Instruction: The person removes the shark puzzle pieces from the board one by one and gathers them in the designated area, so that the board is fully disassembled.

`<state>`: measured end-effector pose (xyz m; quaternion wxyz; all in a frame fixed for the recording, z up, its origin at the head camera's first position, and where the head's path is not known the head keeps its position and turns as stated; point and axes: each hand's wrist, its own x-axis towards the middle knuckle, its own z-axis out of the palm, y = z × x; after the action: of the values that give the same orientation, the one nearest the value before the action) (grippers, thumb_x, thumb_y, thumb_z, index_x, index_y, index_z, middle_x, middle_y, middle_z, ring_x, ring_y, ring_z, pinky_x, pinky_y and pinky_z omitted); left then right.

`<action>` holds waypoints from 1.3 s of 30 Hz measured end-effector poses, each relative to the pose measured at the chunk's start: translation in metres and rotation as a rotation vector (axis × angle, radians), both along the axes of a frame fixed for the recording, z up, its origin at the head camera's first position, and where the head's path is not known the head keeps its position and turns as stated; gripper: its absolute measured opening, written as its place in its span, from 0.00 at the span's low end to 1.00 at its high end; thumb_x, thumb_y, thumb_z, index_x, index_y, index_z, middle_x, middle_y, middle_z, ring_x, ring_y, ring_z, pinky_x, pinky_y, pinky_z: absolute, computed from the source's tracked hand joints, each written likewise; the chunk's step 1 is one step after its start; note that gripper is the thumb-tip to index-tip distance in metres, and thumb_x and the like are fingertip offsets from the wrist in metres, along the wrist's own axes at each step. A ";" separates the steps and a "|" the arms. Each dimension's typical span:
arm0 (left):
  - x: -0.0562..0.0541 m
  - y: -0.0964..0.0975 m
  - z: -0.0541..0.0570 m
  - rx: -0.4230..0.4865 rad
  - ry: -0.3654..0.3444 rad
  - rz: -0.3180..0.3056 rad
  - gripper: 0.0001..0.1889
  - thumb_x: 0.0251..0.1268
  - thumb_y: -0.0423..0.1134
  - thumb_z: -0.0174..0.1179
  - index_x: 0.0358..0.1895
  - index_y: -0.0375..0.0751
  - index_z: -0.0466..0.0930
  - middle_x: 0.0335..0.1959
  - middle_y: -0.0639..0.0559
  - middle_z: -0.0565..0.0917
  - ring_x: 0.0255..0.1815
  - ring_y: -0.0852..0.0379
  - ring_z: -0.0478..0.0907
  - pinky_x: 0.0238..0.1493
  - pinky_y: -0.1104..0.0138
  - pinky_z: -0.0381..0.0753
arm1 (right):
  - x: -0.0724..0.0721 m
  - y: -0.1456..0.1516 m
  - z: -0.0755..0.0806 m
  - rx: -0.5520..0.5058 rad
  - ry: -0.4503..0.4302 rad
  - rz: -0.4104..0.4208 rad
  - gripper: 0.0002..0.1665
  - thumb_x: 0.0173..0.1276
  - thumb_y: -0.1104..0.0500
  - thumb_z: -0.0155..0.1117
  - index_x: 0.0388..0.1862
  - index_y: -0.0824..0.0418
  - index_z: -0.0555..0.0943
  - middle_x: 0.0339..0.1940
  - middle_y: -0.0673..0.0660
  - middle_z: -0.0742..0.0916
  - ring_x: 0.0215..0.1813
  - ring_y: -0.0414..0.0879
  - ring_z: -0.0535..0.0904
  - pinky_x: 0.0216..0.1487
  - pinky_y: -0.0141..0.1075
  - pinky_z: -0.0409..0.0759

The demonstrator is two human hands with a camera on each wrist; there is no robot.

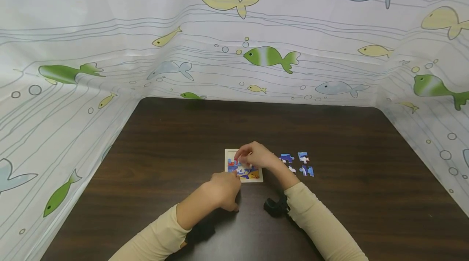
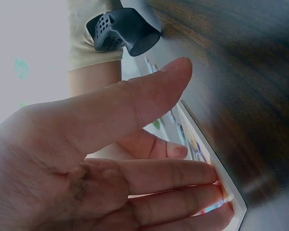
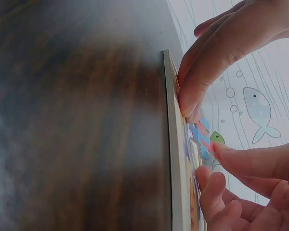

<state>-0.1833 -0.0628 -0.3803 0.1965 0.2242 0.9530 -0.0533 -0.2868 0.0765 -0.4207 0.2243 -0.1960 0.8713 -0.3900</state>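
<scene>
A small jigsaw puzzle in a pale wooden tray [image 1: 253, 180] lies on the dark table, with a blue, red and yellow picture partly covered by both hands. My right hand [image 1: 256, 155] reaches over it from the right. In the right wrist view its thumb and finger pinch a blue and red puzzle piece [image 3: 201, 132], tilted up at the tray. My left hand [image 1: 222, 189] is at the tray's near left side, fingers nearly straight with their tips on the puzzle and the thumb held apart, as the left wrist view shows.
Several loose puzzle pieces [image 1: 307, 170] lie on the table [image 1: 176, 139] right of the tray. A black wrist mount [image 1: 275, 207] is on the right wrist, another [image 1: 201, 232] on the left. A white curtain [image 1: 311, 25] printed with fish surrounds the table's back and sides.
</scene>
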 end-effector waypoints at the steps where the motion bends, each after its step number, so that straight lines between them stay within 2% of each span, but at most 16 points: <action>1: 0.000 0.000 0.000 -0.001 -0.001 -0.001 0.42 0.44 0.59 0.73 0.64 0.40 0.74 0.68 0.49 0.73 0.57 0.49 0.80 0.47 0.51 0.83 | 0.000 0.000 0.000 -0.005 -0.005 -0.001 0.09 0.65 0.66 0.60 0.40 0.59 0.85 0.27 0.53 0.83 0.23 0.42 0.73 0.19 0.30 0.68; 8: 0.000 0.000 0.001 0.000 0.001 -0.006 0.42 0.44 0.60 0.72 0.63 0.40 0.75 0.67 0.48 0.74 0.57 0.49 0.80 0.48 0.50 0.82 | 0.001 -0.002 -0.002 -0.045 0.003 0.004 0.12 0.58 0.71 0.60 0.39 0.61 0.84 0.26 0.54 0.85 0.24 0.42 0.75 0.24 0.31 0.71; 14: 0.000 -0.001 0.000 0.000 0.008 -0.002 0.42 0.44 0.60 0.73 0.62 0.39 0.75 0.67 0.48 0.74 0.56 0.49 0.80 0.48 0.50 0.82 | 0.003 -0.005 -0.003 -0.069 0.023 -0.020 0.12 0.56 0.74 0.60 0.36 0.62 0.83 0.24 0.54 0.84 0.23 0.41 0.74 0.23 0.30 0.70; 20: -0.001 0.000 -0.002 -0.008 0.004 0.004 0.43 0.44 0.60 0.72 0.64 0.41 0.74 0.68 0.49 0.73 0.60 0.48 0.78 0.50 0.48 0.81 | 0.000 0.000 -0.001 -0.064 0.049 -0.049 0.09 0.58 0.70 0.63 0.37 0.61 0.84 0.27 0.56 0.86 0.26 0.42 0.76 0.27 0.31 0.74; 25: -0.002 0.002 -0.003 -0.014 -0.005 0.006 0.43 0.45 0.60 0.72 0.65 0.41 0.74 0.69 0.49 0.72 0.61 0.48 0.77 0.51 0.48 0.80 | -0.003 0.018 0.003 -0.052 0.019 -0.100 0.08 0.59 0.66 0.65 0.38 0.61 0.84 0.29 0.55 0.86 0.25 0.44 0.75 0.22 0.32 0.71; 29: -0.002 0.003 -0.003 -0.017 -0.005 0.002 0.42 0.45 0.60 0.72 0.64 0.41 0.74 0.68 0.50 0.73 0.61 0.48 0.78 0.51 0.49 0.81 | -0.005 0.039 0.006 -0.053 0.003 -0.136 0.07 0.59 0.65 0.66 0.38 0.61 0.84 0.25 0.53 0.85 0.23 0.45 0.74 0.19 0.34 0.69; 34: -0.001 0.002 -0.003 -0.005 0.010 -0.001 0.40 0.44 0.60 0.73 0.62 0.41 0.76 0.67 0.49 0.73 0.60 0.47 0.78 0.49 0.49 0.81 | -0.001 0.062 0.008 -0.041 -0.052 -0.171 0.08 0.59 0.65 0.66 0.38 0.63 0.83 0.21 0.52 0.82 0.24 0.46 0.74 0.21 0.35 0.68; 39: -0.001 -0.001 -0.002 0.008 0.018 -0.001 0.40 0.44 0.59 0.73 0.61 0.41 0.77 0.68 0.48 0.73 0.60 0.46 0.78 0.48 0.49 0.82 | 0.003 0.079 0.007 -0.032 -0.089 -0.204 0.09 0.58 0.65 0.66 0.39 0.64 0.83 0.21 0.54 0.82 0.25 0.47 0.74 0.20 0.34 0.65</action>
<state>-0.1840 -0.0638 -0.3821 0.1869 0.2252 0.9548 -0.0518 -0.2840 0.1555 -0.4137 0.2185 -0.0922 0.8697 -0.4329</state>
